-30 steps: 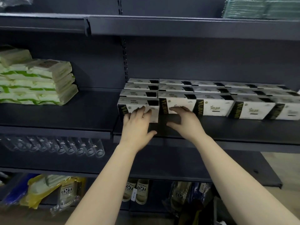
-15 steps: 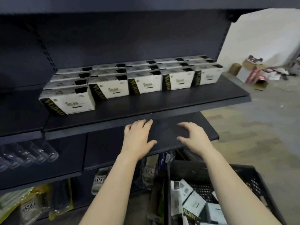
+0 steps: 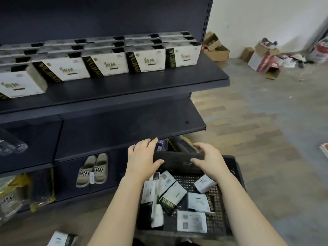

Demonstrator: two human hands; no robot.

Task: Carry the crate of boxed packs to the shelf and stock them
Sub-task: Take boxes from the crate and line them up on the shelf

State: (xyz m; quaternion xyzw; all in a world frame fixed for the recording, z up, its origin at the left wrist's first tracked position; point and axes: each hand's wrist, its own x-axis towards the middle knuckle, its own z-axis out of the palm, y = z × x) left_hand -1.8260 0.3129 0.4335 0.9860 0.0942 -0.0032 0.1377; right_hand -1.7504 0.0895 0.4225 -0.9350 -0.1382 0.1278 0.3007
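Note:
A black plastic crate sits on the floor in front of the shelf, with several white and black boxed packs lying loose in it. My left hand and my right hand hover over the crate's far end, fingers relaxed and holding nothing. Rows of the same boxed packs stand lined up on the dark shelf above, several deep.
A lower dark shelf juts out just beyond my hands. Slippers and bagged goods fill the bottom level. One boxed pack lies on the floor at the left. Cardboard boxes litter the far corner by the wall.
My hands have left the boxes on the shelf and come down over the crate. My view has swung right and down, bringing the crate into sight.

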